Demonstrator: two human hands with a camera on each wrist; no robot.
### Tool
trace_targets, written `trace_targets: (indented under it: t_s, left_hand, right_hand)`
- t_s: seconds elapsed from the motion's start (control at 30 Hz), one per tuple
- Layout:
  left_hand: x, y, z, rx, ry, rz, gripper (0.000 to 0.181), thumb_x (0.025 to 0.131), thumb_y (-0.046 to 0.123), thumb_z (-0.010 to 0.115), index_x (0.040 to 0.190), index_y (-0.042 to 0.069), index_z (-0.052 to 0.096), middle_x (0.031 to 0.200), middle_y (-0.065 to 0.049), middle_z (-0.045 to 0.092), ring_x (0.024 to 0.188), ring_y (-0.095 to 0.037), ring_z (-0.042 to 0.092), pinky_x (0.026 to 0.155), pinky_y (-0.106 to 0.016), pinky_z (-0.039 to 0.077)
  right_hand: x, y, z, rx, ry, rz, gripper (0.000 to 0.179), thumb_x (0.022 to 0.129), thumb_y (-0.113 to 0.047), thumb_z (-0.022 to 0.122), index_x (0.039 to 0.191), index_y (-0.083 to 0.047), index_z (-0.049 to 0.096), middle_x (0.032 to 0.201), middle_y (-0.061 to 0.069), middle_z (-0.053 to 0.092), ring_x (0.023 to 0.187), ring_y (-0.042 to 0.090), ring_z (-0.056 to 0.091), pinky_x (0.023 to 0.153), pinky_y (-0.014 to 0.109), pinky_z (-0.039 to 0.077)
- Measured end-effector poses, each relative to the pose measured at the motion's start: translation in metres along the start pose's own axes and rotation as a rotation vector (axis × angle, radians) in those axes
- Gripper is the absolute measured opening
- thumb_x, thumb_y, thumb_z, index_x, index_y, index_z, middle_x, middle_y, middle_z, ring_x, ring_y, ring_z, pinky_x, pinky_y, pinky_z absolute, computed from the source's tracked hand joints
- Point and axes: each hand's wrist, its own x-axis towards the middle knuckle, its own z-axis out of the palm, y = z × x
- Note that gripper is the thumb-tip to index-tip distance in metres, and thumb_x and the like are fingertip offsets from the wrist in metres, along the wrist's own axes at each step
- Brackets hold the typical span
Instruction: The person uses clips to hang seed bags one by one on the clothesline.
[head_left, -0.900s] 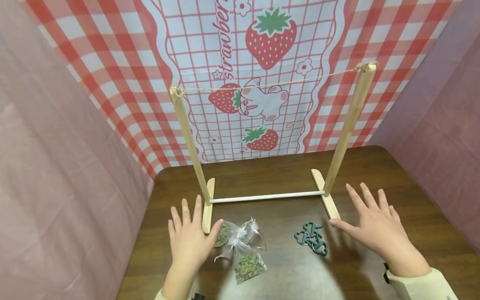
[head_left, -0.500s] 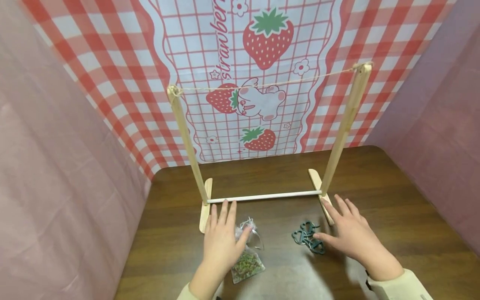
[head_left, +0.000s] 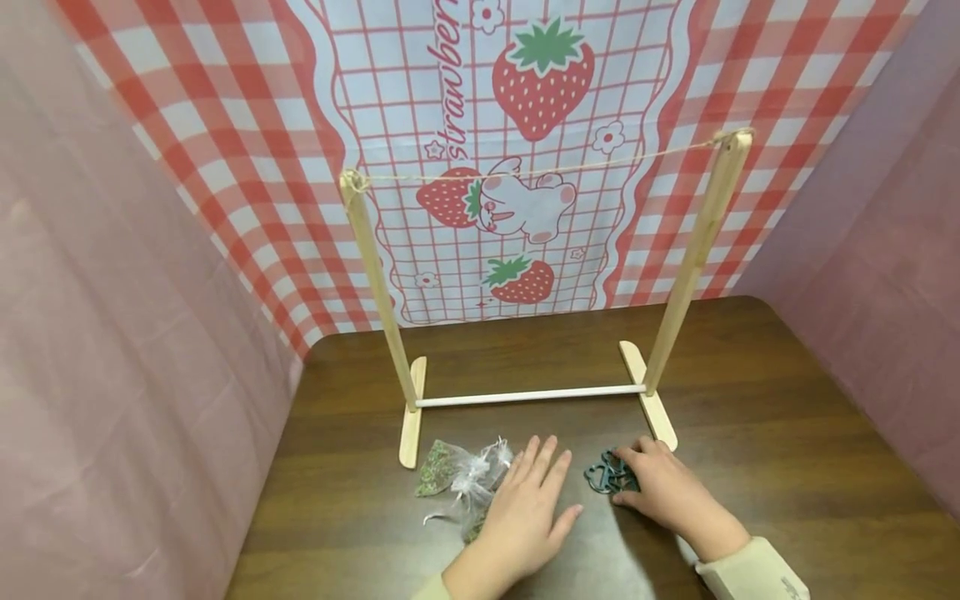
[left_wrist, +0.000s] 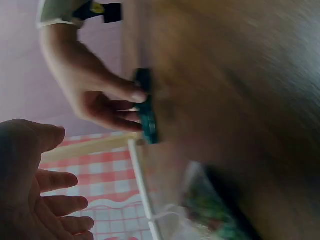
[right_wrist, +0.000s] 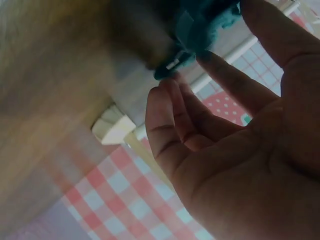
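In front of the wooden stand (head_left: 690, 258), my right grip (head_left: 666, 487) pinches looped green clips (left_wrist: 148, 120), my left grip (head_left: 525, 510) spread near sheer pouches (head_left: 470, 475).

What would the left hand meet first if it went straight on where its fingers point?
Likely the white rod low on the wooden stand, ahead of the left hand; the hand's height is unclear, so it might pass over.

Brown table (head_left: 337, 517), rounded far corners. On it: wooden frame (head_left: 528, 397) upright; sheer bags (head_left: 469, 480) and teal clips (head_left: 602, 477) in front, apart.
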Motion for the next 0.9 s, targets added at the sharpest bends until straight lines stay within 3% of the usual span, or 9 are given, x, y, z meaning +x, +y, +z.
trace_targets:
  t_s: [0.1,0.27,0.43,0.6,0.9]
  left_hand:
    - [0.003,-0.001,0.009,0.028,-0.028,0.030,0.064,0.101,0.046,0.057,0.151,0.008,0.047,0.156,-0.016,0.041,0.144,-0.034,0.035,0.116,-0.045,0.027]
    - [0.004,-0.003,0.016,-0.003,-0.073,0.034,0.062,0.101,0.044,0.059,0.150,0.008,0.048,0.153,-0.015,0.045,0.142,-0.032,0.040,0.114,-0.044,0.031]
    - [0.003,-0.003,0.021,-0.005,-0.062,0.006,0.062,0.101,0.041,0.061,0.150,0.007,0.048,0.151,-0.017,0.048,0.137,-0.032,0.046,0.112,-0.044,0.036]
    - [0.001,-0.003,0.022,0.005,-0.051,-0.010,0.062,0.099,0.041,0.063,0.150,0.007,0.049,0.149,-0.017,0.049,0.135,-0.033,0.048,0.110,-0.045,0.038]
    - [0.000,-0.004,0.023,0.020,-0.007,-0.001,0.061,0.098,0.041,0.064,0.147,0.006,0.052,0.142,-0.014,0.055,0.129,-0.030,0.052,0.107,-0.044,0.042]
  right_hand:
    - [0.000,-0.001,0.003,0.014,-0.015,0.007,0.058,0.072,-0.028,0.093,0.116,0.002,0.071,0.099,0.009,0.058,0.089,0.028,0.059,0.079,0.051,0.053]
    - [0.001,-0.002,0.006,0.051,0.001,0.002,0.056,0.072,-0.020,0.093,0.117,0.003,0.071,0.098,0.010,0.057,0.088,0.028,0.061,0.079,0.050,0.054]
    - [0.004,-0.004,0.008,0.108,0.020,-0.008,0.055,0.071,-0.004,0.091,0.119,0.007,0.067,0.104,0.017,0.056,0.091,0.033,0.064,0.078,0.049,0.057]
    - [0.004,-0.006,0.009,0.139,0.087,-0.035,0.054,0.063,0.011,0.089,0.113,0.009,0.068,0.109,0.026,0.056,0.094,0.041,0.064,0.079,0.052,0.057]
    - [0.002,-0.006,0.001,0.173,0.075,0.005,0.067,0.059,0.003,0.094,0.121,0.004,0.068,0.125,0.036,0.051,0.100,0.051,0.061,0.081,0.059,0.054]
